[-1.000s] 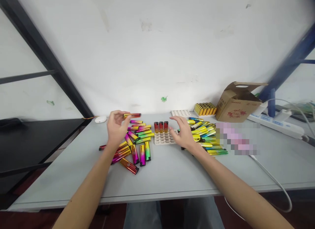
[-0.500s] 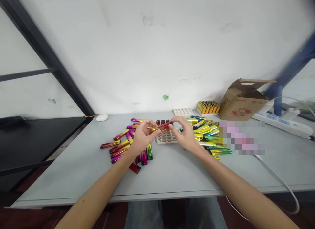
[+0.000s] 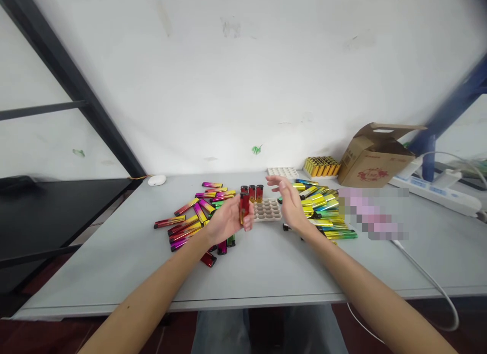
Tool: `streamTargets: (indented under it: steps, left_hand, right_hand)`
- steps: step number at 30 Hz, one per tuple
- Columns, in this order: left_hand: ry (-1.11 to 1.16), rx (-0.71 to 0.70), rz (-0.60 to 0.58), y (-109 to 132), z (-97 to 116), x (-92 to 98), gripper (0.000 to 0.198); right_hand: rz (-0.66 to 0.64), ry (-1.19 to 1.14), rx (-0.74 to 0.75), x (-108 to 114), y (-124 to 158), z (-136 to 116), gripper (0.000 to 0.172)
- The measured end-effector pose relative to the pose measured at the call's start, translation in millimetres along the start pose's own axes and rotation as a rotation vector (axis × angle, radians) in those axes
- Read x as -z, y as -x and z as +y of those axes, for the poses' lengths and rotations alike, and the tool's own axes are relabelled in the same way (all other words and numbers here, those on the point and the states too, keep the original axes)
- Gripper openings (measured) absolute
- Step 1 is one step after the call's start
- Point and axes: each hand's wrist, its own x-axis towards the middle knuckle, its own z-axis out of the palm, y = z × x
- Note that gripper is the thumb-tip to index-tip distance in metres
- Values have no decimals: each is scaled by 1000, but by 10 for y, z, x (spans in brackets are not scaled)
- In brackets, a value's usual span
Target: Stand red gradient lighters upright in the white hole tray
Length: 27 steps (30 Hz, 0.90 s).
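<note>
My left hand [image 3: 224, 223] is closed on a red and gold lighter [image 3: 244, 206], held nearly upright with its black end up. Just behind it, several red lighters [image 3: 251, 193] stand upright in the back row of a white tray with round holes [image 3: 268, 218]. My right hand [image 3: 292, 206] hovers to the right of the tray, fingers apart and holding nothing. Loose shiny lighters [image 3: 186, 225] in red, yellow, purple and green lie around my left hand, which partly hides them. Yellow and blue-green lighters [image 3: 323, 207] lie in a pile beside my right hand.
At the back stand another white holed tray [image 3: 282, 172] and a block of orange-yellow lighters [image 3: 322, 167]. An open cardboard box [image 3: 375, 164], a power strip [image 3: 437, 189] and a white cable [image 3: 422, 273] are on the right. A small white case [image 3: 157, 180] sits at back left.
The red lighter, lying sideways between both hands before, is now upright in my left hand alone. My right hand has let go, opened and moved slightly right.
</note>
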Motion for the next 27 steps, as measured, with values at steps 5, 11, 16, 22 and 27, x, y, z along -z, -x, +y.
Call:
streamTargets:
  steps: [5, 11, 16, 22, 27]
  left_hand:
    - [74, -68, 89, 21, 111, 15, 47]
    - [63, -23, 169, -18, 85, 64, 39]
    - [-22, -3, 227, -45, 15, 50, 36]
    - [-50, -40, 236, -51, -27, 10, 32]
    - [-83, -51, 231, -61, -61, 29, 31]
  right_hand:
    - [26, -547, -521, 82, -128, -5, 58]
    - [98, -695, -671, 102, -147, -72, 51]
    - [128, -730, -695, 104, -157, -79, 44]
    - [121, -724, -686, 112, -155, -71, 43]
    - [111, -682, -663, 104, -145, -62, 42]
